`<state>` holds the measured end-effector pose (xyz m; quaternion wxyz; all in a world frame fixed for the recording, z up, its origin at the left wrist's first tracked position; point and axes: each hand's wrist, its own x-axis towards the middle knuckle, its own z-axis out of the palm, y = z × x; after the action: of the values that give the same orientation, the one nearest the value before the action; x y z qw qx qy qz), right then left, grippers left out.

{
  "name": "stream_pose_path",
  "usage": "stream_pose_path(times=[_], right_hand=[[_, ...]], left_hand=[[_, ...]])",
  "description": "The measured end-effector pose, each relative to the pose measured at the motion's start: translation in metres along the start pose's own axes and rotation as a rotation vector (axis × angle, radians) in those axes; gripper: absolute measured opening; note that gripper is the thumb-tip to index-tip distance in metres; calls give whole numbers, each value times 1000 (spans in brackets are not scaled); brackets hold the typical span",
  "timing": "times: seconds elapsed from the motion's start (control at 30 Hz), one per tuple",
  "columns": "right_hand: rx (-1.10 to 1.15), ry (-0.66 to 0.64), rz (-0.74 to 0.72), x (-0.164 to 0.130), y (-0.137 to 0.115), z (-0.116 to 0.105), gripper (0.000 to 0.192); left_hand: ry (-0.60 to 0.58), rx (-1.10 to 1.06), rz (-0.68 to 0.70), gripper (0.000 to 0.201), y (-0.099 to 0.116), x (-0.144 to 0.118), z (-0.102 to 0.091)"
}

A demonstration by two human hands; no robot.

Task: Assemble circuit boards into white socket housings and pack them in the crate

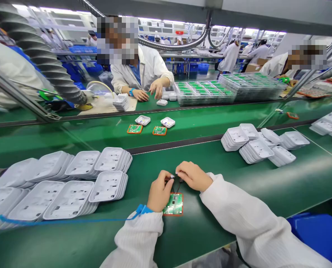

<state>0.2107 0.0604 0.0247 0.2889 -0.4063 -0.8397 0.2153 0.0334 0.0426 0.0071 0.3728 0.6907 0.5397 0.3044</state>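
A green circuit board (176,205) with an orange-red edge lies on the green bench in front of me. My left hand (159,191), with a blue strap at its wrist, partly covers the board's left side. Its thumb and index finger pinch a small whitish piece (172,176) just above the board's far edge. Thin dark wires (178,186) run up from the board between my hands. My right hand (193,175) is closed in a pinch close to the left fingertips; what it holds is too small to make out.
Stacks of white plastic housings stand at left (107,186) and at right (257,149). Beyond a dark rail, a green belt (104,130) carries two boards (159,130) and two white housings (168,122). A co-worker (143,70) sits opposite beside clear trays (205,93) of boards.
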Motion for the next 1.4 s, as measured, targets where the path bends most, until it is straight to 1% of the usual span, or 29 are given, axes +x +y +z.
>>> stream_pose_path(times=[0.07,0.1,0.17,0.23,0.33,0.4,0.5,0.67,0.73,0.8,0.87,0.9,0.93,0.97,1.0,1.03,1.07,1.1,1.13,1.17,1.2,1.23,1.27,1.33,1.4], right_hand=[[-64,-17,-22,-3,-3,-2,15],[-93,-26,-28,-4,-4,-2,16],[-142,-45,-38,-4,-4,-2,17],[-173,-58,-47,-4,-4,-2,19],[-189,-68,-58,-3,-3,-3,20],[-188,-71,-77,-3,-4,-3,20],[-176,-67,-105,-3,-6,-2,19],[-207,-74,-121,-4,-7,5,19],[-273,-82,-133,-3,-7,12,20],[-333,-103,-149,-1,-6,19,22],[-326,-113,-147,3,-4,22,21],[-302,-92,-134,4,-3,21,17],[-276,-46,-108,6,-2,19,14],[-262,13,-68,7,-1,15,15],[-267,69,-11,7,1,11,18],[-293,104,62,7,2,7,20],[-335,106,141,6,4,4,23],[-384,77,218,6,4,3,28],[-430,26,283,5,4,3,35],[-467,-32,326,4,2,5,41],[-492,-82,346,4,0,8,45],[-506,-117,346,4,-4,13,48],[-513,-140,335,5,-7,18,47],[-523,-148,311,7,-14,29,38],[-535,-130,300,9,-18,36,22]], left_hand=[[-29,-295,-14,11,-2,-2,-1],[-46,-384,-20,13,-2,-3,-1],[-66,-453,-33,15,-1,-3,0],[-74,-445,-44,15,1,-4,0],[-76,-364,-59,13,1,-5,-1],[-57,-276,-48,12,2,-5,-2],[5,-121,13,11,3,-7,-4],[52,123,87,12,7,-10,-4],[72,208,86,13,6,-10,-2],[64,263,63,12,4,-8,1],[37,300,35,11,4,-6,1],[40,323,40,10,4,-6,-1],[71,357,58,11,5,-7,-7],[131,405,85,15,7,-9,-16],[218,469,108,19,8,-13,-28],[332,545,113,24,9,-18,-44],[452,629,88,27,8,-23,-62],[568,717,21,29,6,-27,-82],[704,798,-83,32,3,-31,-102],[785,867,-175,34,-2,-33,-120],[796,924,-235,35,-8,-33,-136],[759,964,-268,33,-15,-32,-149],[698,987,-285,32,-21,-30,-158],[583,995,-301,26,-30,-25,-166],[550,985,-319,23,-34,-22,-165]])
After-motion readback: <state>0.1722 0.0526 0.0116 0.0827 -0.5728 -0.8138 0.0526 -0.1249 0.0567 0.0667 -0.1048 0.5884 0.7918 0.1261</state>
